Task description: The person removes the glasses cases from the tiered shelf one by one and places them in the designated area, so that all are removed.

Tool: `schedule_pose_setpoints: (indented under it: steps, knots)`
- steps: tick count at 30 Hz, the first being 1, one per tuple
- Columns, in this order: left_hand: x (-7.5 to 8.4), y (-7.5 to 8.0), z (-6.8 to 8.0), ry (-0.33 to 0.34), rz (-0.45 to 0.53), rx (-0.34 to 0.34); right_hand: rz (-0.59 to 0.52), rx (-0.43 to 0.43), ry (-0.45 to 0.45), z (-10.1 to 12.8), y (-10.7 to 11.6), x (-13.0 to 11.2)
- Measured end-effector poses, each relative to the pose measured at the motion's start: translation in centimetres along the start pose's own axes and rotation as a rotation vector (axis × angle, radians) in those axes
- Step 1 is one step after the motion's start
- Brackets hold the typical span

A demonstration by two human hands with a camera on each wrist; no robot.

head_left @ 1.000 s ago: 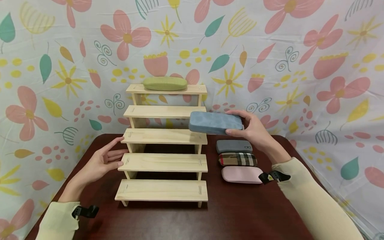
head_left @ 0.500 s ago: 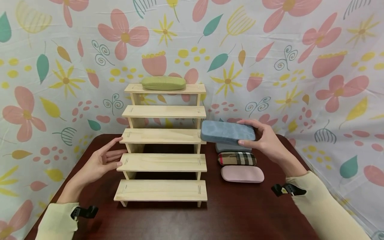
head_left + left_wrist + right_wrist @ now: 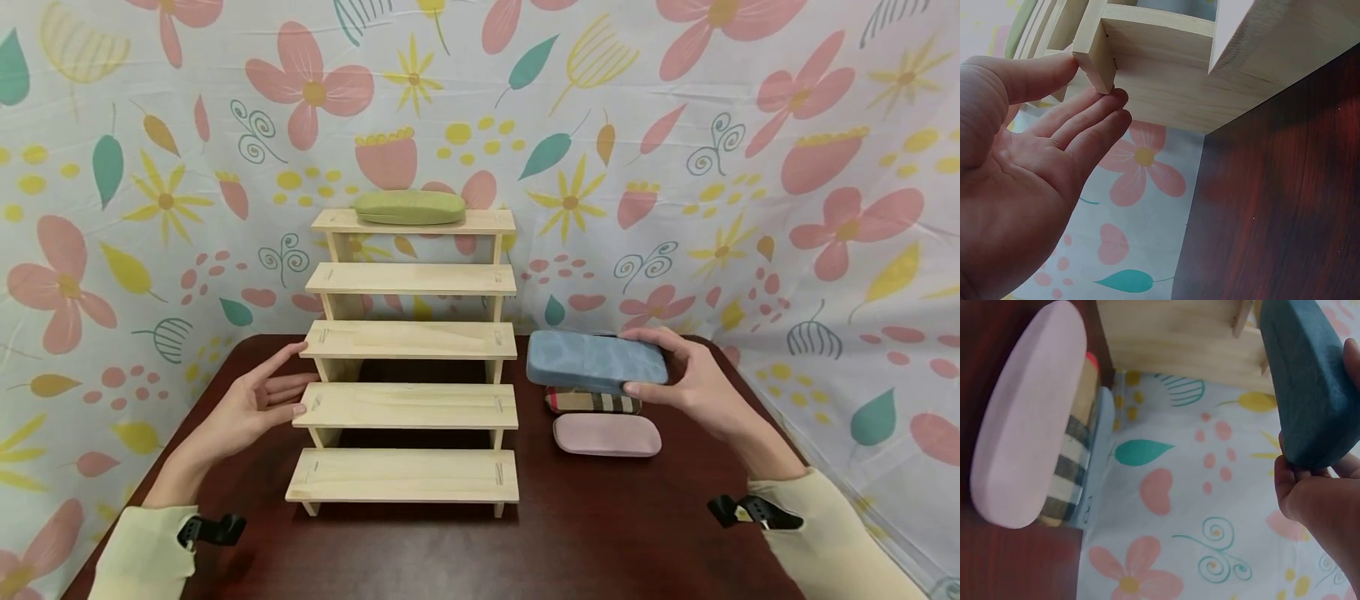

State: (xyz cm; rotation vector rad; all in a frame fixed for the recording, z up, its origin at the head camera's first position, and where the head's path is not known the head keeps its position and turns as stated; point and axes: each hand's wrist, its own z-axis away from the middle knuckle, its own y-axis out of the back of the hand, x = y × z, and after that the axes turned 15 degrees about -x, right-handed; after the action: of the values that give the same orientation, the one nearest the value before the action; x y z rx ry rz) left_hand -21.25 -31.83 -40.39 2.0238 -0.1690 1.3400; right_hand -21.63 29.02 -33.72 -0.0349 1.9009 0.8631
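Observation:
In the head view a blue glasses case [image 3: 592, 360] is held in the air by my right hand [image 3: 693, 383], thumb in front and fingers behind its right end. Below it lie a plaid case [image 3: 592, 402] and a pink case [image 3: 607, 435]; a grey-blue case [image 3: 1100, 437], hidden in the head view, shows beyond them in the right wrist view. My left hand [image 3: 251, 404] touches the left edge of a stepped wooden rack [image 3: 408, 340], its fingers fairly straight; the left wrist view shows thumb and fingers at a shelf end. A green case [image 3: 410, 207] sits on the top shelf.
The rack and cases stand on a dark red-brown table [image 3: 450, 554]. A flower-printed cloth [image 3: 675, 208] hangs behind and at both sides, close to the table's back edge.
My right hand has carried the blue case right and down, from the rack's right side to above the other cases, covering the grey-blue one. The left hand stays at the rack.

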Motion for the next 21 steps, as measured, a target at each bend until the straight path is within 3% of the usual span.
schedule_pose_setpoints:
  steps: [10,21]
  knots:
    - [-0.1,0.1,0.0,0.003,0.017,-0.002,0.032,-0.029,0.013,2.4,-0.6,1.3]
    - [-0.1,0.0,0.0,0.003,0.016,-0.003,0.002,-0.052,-0.053,5.3,-1.5,2.8]
